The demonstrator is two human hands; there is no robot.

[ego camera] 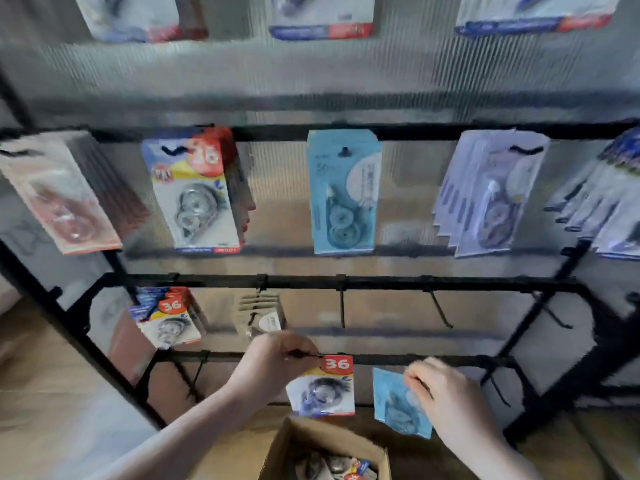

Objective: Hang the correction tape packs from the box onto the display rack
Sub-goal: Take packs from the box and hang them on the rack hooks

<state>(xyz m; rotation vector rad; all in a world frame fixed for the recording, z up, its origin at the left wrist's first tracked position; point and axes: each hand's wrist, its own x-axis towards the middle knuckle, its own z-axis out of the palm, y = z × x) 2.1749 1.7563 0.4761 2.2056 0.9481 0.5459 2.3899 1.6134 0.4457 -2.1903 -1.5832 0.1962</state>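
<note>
My left hand (273, 365) pinches the top of a white correction tape pack with a red "36" corner (323, 388) at a black hook on the lowest rail (415, 360) of the display rack. To its right, a light blue pack (394, 400) hangs in the pinch of my right hand (440, 393) just below that same rail. An open cardboard box (294, 445) sits below my hands at the bottom edge, with several more packs (339, 467) inside.
Higher rails carry hung packs: a "36" stack (194, 192), a blue pack (343, 192), pale lilac packs (491, 199), a reddish stack (59, 199). The third rail has a "36" stack (169, 320), a beige stack (261, 317) and bare hooks (440, 308). The frame's black legs flank both sides.
</note>
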